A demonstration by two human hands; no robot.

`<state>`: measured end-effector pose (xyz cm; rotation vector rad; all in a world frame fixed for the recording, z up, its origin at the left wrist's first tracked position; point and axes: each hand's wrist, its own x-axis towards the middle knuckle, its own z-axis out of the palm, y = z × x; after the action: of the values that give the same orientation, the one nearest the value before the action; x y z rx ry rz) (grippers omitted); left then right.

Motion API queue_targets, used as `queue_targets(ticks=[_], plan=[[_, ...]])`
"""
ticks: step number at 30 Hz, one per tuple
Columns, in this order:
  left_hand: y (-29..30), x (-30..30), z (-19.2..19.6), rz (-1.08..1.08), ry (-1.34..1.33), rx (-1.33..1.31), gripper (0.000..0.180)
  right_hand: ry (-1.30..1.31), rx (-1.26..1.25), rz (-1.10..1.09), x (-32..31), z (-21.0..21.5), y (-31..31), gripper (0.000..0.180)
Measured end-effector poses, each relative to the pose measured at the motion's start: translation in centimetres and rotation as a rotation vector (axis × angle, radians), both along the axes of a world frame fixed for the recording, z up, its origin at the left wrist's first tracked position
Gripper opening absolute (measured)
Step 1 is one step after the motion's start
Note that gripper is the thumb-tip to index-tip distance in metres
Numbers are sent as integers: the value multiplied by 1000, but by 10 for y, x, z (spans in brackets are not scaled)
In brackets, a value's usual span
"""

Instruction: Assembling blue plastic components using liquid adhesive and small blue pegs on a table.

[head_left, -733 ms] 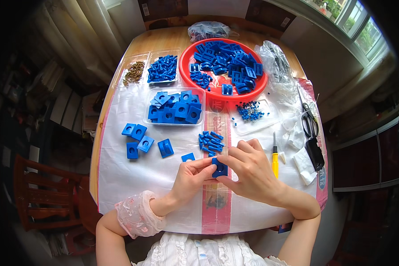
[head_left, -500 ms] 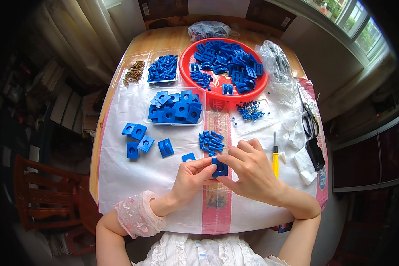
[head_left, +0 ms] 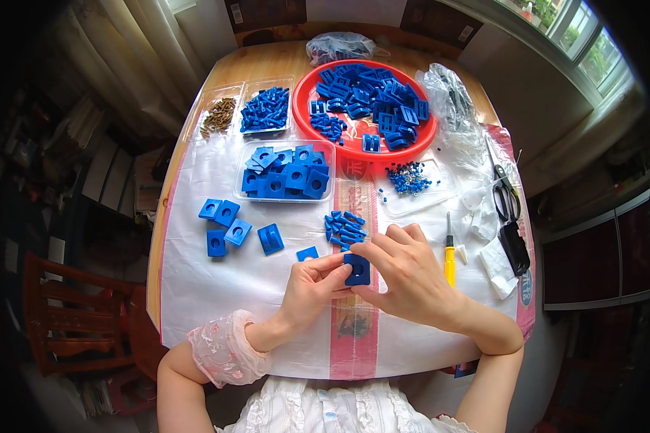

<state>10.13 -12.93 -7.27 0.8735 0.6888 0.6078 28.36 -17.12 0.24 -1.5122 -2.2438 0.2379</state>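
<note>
Both hands meet over the striped sheet, around a blue square plastic plate (head_left: 358, 270) with a round recess in it. My left hand (head_left: 313, 291) pinches the plate's left side, thumb on its face. At its right side, my right hand (head_left: 401, 273) grips the upper and lower edges between fingers and thumb. Just beyond the fingers lies a small pile of blue peg-like pieces (head_left: 345, 229). A loose blue plate (head_left: 307, 254) rests beside my left fingers, and several more blue plates (head_left: 225, 213) are scattered farther left.
A clear box (head_left: 242, 173) of blue plates stands behind the loose ones. Farther back are a red basin (head_left: 427, 148) of blue parts, a tub of blue pegs (head_left: 266, 110) and brass-coloured screws (head_left: 219, 117). At right lie a yellow screwdriver (head_left: 450, 264), scissors (head_left: 508, 202) and tiny blue-and-white parts (head_left: 409, 178).
The held plate has tilted slightly, so a little more of its face shows. Both hands keep nearly the same place and grip.
</note>
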Motion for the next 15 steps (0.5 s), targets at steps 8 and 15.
queue_targets(ticks=[8,15], plan=[[1,-3,6,-37,29,8,32,623,-118,-151,44,45,7,39],[1,1,7,-63,33,27,33,814,-281,-134,56,29,24,29]])
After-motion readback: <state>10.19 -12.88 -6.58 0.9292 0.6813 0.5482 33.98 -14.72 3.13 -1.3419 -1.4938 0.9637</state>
